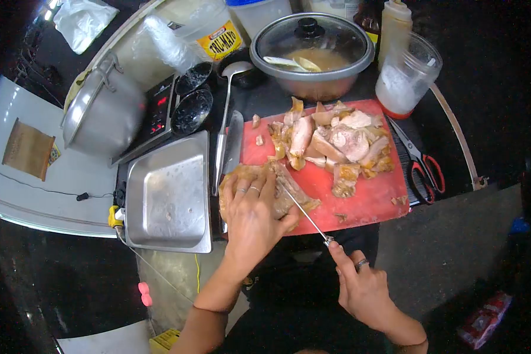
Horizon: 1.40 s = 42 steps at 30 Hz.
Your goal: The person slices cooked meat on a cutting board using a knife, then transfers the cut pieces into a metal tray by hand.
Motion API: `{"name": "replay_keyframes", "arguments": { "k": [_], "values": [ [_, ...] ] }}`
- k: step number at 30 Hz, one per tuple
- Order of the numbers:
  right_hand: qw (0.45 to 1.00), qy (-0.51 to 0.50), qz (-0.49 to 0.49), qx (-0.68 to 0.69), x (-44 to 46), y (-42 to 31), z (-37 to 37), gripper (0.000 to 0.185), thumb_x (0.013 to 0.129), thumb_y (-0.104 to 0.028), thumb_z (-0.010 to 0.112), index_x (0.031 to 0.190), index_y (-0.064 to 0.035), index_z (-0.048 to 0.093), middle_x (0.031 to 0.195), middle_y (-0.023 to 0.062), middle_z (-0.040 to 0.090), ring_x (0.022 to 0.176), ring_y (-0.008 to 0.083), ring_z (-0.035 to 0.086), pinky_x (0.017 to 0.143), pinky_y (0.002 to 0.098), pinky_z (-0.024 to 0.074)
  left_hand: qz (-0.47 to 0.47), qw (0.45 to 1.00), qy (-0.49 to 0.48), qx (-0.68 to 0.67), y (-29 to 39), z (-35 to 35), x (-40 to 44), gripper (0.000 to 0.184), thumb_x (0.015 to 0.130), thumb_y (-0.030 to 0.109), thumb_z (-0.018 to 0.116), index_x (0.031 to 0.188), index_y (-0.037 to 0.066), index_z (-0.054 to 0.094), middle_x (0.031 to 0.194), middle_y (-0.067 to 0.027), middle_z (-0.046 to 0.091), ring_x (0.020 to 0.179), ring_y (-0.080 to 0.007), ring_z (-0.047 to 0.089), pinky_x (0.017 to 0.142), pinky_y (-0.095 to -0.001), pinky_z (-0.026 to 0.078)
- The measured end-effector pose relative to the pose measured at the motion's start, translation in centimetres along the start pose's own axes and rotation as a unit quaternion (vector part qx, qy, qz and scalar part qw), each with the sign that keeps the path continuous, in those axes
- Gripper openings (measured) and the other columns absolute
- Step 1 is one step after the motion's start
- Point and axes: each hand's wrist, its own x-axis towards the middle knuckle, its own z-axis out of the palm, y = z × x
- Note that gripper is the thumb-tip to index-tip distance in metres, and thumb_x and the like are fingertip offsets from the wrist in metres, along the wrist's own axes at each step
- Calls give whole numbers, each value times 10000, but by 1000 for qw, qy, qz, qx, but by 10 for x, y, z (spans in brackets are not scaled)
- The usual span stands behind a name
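Observation:
On the red cutting board [336, 213], a large slab of cooked meat [294, 184] lies at the near left corner. My left hand [251, 203] presses down over it, fingers curled on top and thumb along its near side, holding it in place. My right hand [363, 286] is closed round the handle of a knife [305, 213]. The thin blade points up and left, its tip at the slab just right of my left fingers. A heap of cut meat chunks [345, 141] covers the far part of the board, with small scraps around it.
A steel tray [168, 227], a ladle [222, 138] and a broad blade [234, 138] lie left of the board. Behind stand a lidded pot [354, 62], black bowls [192, 111] and a plastic jar [416, 74]. Red-handled scissors [422, 162] lie right; a steel pot [103, 112] stands far left.

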Motion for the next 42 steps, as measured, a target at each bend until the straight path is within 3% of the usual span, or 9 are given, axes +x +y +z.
{"name": "replay_keyframes", "arguments": {
  "k": [16,28,31,42],
  "values": [
    [1000,-4,23,0,15,-8,5,764,753,-62,607,1472,-146,363,970,233,592,465,323,600,433,422,525,-5,1000,6,-6,3,3,-3,571,641,308,762,1078,-47,670,1022,-192,675,995,-343,595,1010,-467,372],
    [999,-15,28,-5,11,-14,-7,757,740,-72,636,1452,-108,382,900,165,563,471,289,601,428,393,522,-3,1000,18,-14,0,1,-2,560,639,298,759,1073,-46,675,1005,-185,676,977,-332,598,982,-454,380],
    [998,-34,47,2,10,-19,-15,587,849,-45,616,1400,-68,415,889,169,570,562,339,586,453,436,483,-5,1000,9,-7,1,1,-1,573,640,305,756,1084,-48,672,1005,-186,676,977,-326,600,984,-449,377],
    [999,-5,33,18,0,-16,-14,566,830,-6,621,1365,-33,437,865,190,573,581,348,579,448,426,482,-6,1000,7,-3,3,1,1,578,646,309,759,1083,-59,668,1010,-195,676,983,-331,604,974,-444,387]
  ]
}}
